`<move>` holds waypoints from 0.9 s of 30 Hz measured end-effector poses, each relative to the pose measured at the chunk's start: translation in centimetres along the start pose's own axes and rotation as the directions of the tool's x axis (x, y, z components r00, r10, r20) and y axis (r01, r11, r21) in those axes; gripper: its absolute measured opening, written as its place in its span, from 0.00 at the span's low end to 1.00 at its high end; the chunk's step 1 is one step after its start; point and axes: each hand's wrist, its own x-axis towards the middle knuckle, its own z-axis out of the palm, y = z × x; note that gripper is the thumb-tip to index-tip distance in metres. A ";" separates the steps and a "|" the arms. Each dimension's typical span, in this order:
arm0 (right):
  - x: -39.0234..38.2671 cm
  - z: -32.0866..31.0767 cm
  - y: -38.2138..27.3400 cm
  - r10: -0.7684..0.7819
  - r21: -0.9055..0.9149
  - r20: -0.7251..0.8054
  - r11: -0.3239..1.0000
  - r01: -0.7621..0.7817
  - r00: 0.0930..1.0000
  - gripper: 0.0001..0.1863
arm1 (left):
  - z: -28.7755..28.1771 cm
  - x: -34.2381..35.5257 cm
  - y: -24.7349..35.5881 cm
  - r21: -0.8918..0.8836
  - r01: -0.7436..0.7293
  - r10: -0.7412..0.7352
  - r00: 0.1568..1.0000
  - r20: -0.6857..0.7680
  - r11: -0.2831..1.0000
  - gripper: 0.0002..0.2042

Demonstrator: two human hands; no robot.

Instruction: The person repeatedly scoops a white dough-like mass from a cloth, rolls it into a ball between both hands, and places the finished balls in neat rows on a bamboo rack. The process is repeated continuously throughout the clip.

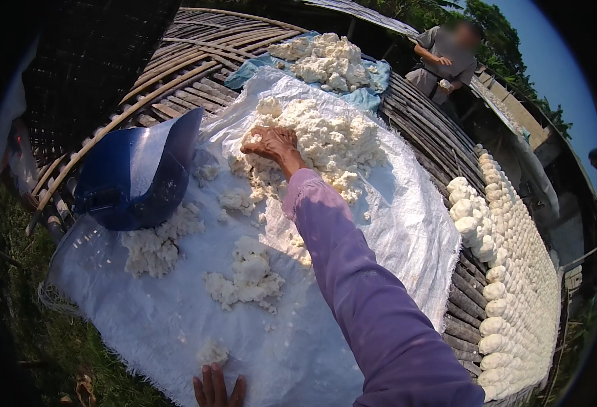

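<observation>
My right arm, in a purple sleeve, stretches over a white woven sheet (407,224) to a big heap of white crumbly dough (332,136). At the heap's left side my right hand (271,144) has its fingers curled round a lump of dough, a bit of which shows at the fingertips. My left hand (218,388) lies at the sheet's near edge, fingers stretched out and apart, just below a small crumb of dough (212,353). Between the hands sit loose dough clumps (247,271). Another pile (156,247) spills beside a blue plastic scoop-like container (135,169).
A slatted bamboo platform (196,95) carries the sheet. More dough (332,61) lies on a blue sheet (247,71) at the back. Rows of shaped white balls (515,292) fill the right side. Another person (447,57) stands at far right, holding a small white lump.
</observation>
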 end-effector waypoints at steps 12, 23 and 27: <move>-15.8 1.2 -2.2 -0.117 0.028 -0.006 0.993 0.117 0.993 0.40 | 0.4 -0.2 0.0 0.014 -0.066 0.067 0.990 -0.122 0.998 0.41; -16.2 0.7 -2.2 0.009 0.218 0.048 0.976 -0.019 0.999 0.46 | 0.2 -0.1 0.3 0.040 -0.064 0.069 0.988 -0.136 0.997 0.40; -16.4 1.7 -2.8 0.055 0.176 0.254 0.979 -0.102 0.966 0.49 | -0.2 -0.1 0.5 0.046 -0.067 0.072 0.989 -0.128 0.997 0.40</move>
